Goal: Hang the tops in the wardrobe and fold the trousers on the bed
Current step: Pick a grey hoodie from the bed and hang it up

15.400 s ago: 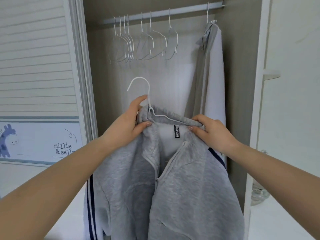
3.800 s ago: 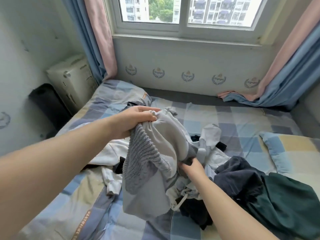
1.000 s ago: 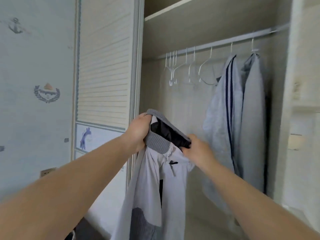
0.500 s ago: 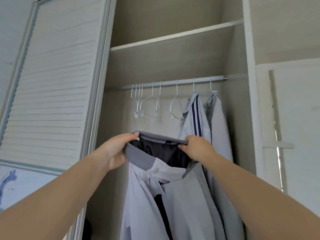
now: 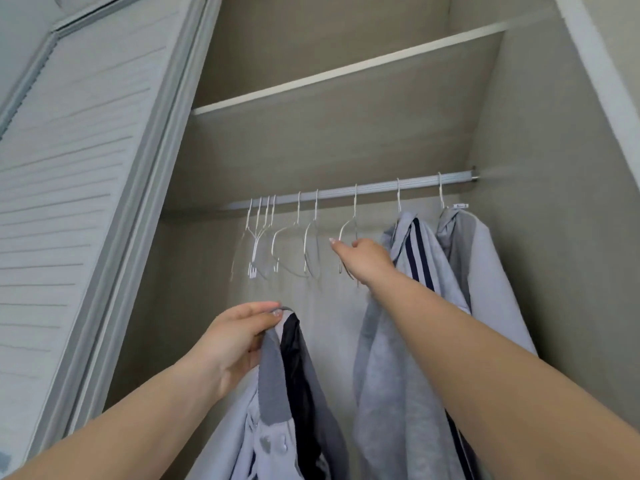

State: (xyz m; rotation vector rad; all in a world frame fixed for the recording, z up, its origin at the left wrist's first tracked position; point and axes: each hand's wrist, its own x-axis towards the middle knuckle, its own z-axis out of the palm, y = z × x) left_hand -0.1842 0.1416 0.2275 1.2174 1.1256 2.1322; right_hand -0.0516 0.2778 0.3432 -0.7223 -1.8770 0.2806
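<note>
My left hand point(image 5: 235, 344) pinches the ribbed grey collar of a light grey jacket point(image 5: 273, 410) with a black lining, and the jacket hangs down below the hand. My right hand point(image 5: 363, 259) reaches up to a white wire hanger point(image 5: 348, 230) on the wardrobe rail point(image 5: 346, 192), fingers curled around its lower wire. Right of that hand hang a grey hooded top with dark stripes point(image 5: 412, 271) and a plain grey top point(image 5: 474, 258).
Several bare white hangers point(image 5: 273, 240) hang bunched along the left half of the rail. A shelf point(image 5: 346, 69) runs above it. The louvred sliding door point(image 5: 79, 188) stands at the left and the wardrobe side wall point(image 5: 554, 202) at the right.
My right hand has let go of the jacket collar and gone up to a hanger on the rail. The jacket now hangs from my left hand alone. The view has tilted upward.
</note>
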